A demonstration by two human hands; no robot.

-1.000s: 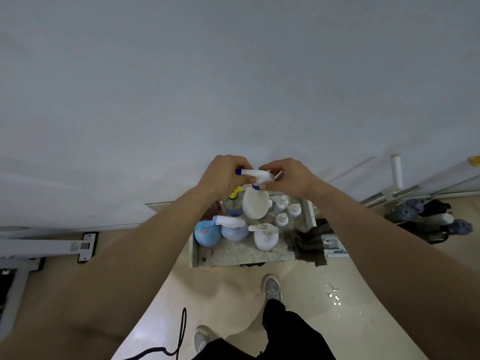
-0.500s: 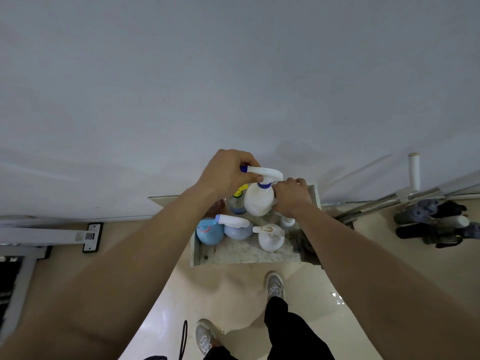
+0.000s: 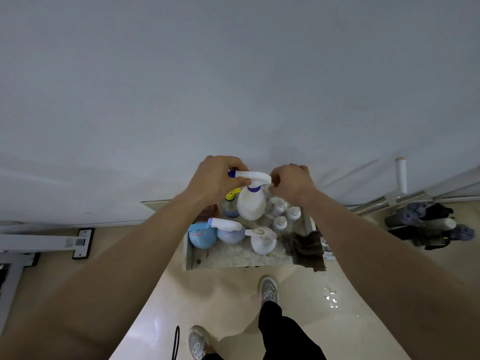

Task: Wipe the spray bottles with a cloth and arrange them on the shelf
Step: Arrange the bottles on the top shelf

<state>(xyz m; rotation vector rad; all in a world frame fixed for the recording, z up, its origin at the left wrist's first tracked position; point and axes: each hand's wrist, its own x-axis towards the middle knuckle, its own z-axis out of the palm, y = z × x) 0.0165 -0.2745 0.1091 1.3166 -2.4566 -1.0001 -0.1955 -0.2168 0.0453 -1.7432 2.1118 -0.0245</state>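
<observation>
A white spray bottle (image 3: 251,207) with a blue collar and blue nozzle tip hangs upright above the low shelf (image 3: 233,257). My left hand (image 3: 217,181) grips the nozzle end of its spray head. My right hand (image 3: 291,183) has its fingers curled and pinches the rear end of the same head. On the shelf below stand a round blue bottle (image 3: 201,237), a pale blue spray bottle (image 3: 230,229), a white spray bottle (image 3: 262,242), a yellow-capped bottle (image 3: 230,207) and several small white bottles (image 3: 283,215). A dark cloth (image 3: 306,246) is draped over the shelf's right edge.
A white wall fills the view behind the shelf. Dark shoes (image 3: 426,224) and a white pole (image 3: 401,176) with metal bars lie at the right. A white beam with a QR label (image 3: 80,241) is at the left. My feet, a black cord (image 3: 176,341) and a wet patch (image 3: 330,297) are on the floor.
My right hand dropped to the bottle's side, then came back up to the rear of the spray head. My left hand kept its grip on the head throughout.
</observation>
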